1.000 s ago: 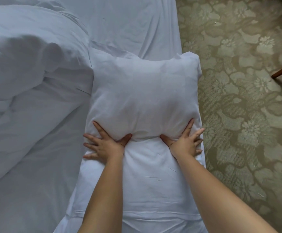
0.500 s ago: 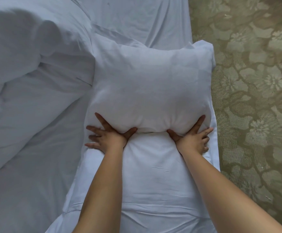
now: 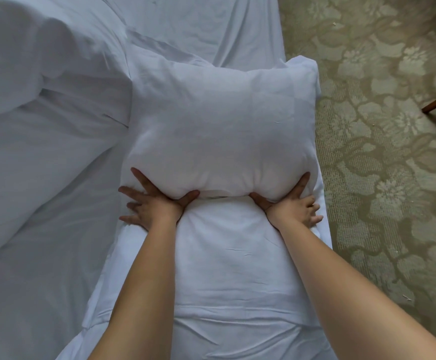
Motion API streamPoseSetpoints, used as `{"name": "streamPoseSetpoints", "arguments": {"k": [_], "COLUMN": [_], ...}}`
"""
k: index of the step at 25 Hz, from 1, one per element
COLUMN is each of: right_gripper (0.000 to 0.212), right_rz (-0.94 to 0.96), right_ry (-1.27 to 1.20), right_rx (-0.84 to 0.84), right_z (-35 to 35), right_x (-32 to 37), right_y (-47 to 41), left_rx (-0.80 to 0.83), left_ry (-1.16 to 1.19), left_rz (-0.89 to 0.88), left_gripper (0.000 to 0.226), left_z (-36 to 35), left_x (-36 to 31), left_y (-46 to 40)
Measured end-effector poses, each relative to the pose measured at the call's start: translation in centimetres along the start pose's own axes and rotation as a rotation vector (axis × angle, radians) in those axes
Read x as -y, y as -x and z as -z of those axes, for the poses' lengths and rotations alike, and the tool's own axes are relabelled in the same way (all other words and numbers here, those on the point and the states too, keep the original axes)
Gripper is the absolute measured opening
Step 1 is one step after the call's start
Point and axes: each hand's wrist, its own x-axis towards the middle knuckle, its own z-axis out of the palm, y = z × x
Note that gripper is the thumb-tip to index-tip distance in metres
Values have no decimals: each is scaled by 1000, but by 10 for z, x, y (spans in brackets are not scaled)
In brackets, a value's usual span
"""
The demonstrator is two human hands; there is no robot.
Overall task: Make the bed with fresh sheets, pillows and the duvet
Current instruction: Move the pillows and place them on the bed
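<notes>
the pillow [image 3: 222, 131] is being pressed at its near edge by both hands on the bed [image 3: 201, 24], with its bulk lying directly beyond the fingers, away from the person. the left hand [image 3: 154, 203] is being held flat and splayed, its fingers [image 3: 140, 178] straight and spread over the pillow's near left corner, the thumb laid along the edge; nothing is being gripped. the right hand [image 3: 293, 203] is being held in the same flat, spread manner at the near right corner, its index finger running up the pillow's side and the remaining fingers resting on the fabric just beside the bed's edge. a flat stretch of white fabric, probably the empty end of the pillowcase [image 3: 227, 255], is lying on the near side of the fingers, between the forearms. the pillow's long axis is lying across the line of the arms, from one hand to the other, so both hands are being kept about equally near it, one at each end of the near edge. the filling is judged to be in the course of being pushed into the far end of the case; an even push from both hands would be needed. the bunched duvet [image 3: 37, 81] is lying to the left of the left fingers, touching the pillow's left side. patterned carpet [image 3: 383, 157] is lying to the right of the right fingers.
</notes>
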Motion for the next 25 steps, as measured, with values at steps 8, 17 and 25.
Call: {"name": "streamPoseSetpoints", "arguments": {"k": [8, 17, 25], "right_gripper": [138, 126, 111], "right_rz": [-4, 12, 75], "right_ry": [-82, -103, -220], "right_rx": [-97, -69, -56], "right_z": [7, 51, 121], "right_x": [1, 11, 11], "right_y": [14, 55, 120], "left_rx": [-131, -150, -131], "left_ry": [-26, 9, 121], "left_rz": [-10, -68, -146], "left_gripper": [145, 127, 120], "left_z": [7, 49, 127], "left_x": [-1, -11, -20], "left_y": [16, 61, 124]}}
